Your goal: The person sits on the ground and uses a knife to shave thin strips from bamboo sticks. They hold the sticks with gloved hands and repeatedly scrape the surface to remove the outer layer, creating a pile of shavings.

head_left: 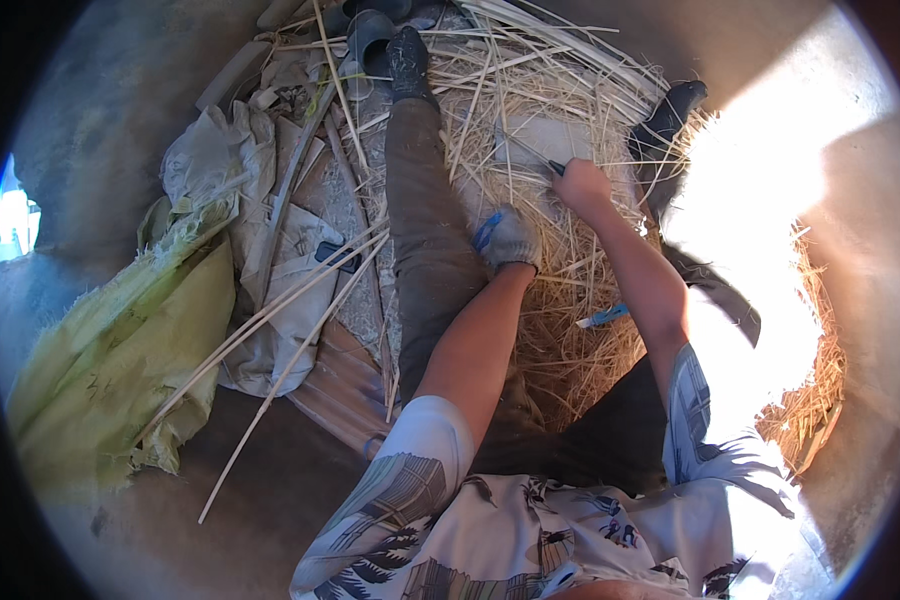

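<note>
My right hand is bare and closed round a dark-handled tool. Its thin tip points to the upper left, over a pale flat slab strewn with strips; the tip's exact shape is too fine to tell. My left hand, in a grey work glove, rests beside my left leg with the fingers curled. Along its left side shows something blue; I cannot tell whether it is held or part of the glove. Split pale strips, like bamboo or cane, lie round both hands.
Fine shavings heap between my legs, with a blue-and-white object on them. Long strips lean across the left side, near a yellow-green woven sack. Dark cups stand by my left foot. Bright sunlight washes out the right.
</note>
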A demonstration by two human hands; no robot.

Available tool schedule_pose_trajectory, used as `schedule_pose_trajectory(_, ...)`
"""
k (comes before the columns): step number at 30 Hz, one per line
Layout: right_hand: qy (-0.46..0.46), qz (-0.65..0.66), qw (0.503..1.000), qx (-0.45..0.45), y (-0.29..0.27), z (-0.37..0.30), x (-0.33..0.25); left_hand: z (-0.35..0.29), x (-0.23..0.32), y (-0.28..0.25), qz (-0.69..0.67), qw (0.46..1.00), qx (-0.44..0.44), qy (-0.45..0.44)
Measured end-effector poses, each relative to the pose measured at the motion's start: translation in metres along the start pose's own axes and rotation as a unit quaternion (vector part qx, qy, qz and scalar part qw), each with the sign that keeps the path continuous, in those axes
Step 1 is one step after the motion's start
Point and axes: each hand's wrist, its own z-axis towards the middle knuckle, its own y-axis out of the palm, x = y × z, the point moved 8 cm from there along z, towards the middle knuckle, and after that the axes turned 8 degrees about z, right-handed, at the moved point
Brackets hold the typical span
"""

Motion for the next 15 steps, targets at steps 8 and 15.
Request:
schedule_pose_trajectory(8,-0.005,-0.026,1.000,0.012,0.008,0.002,0.012,-0.013,0.001,-0.022,0.003,1.000,-0.010,-0.022)
schedule_pose_trajectory(15,-0.086,0.094,0.991,0.047,0.003,-0.006,0.001,-0.041,0.040,0.001,0.622,0.710,-0.117,0.309)
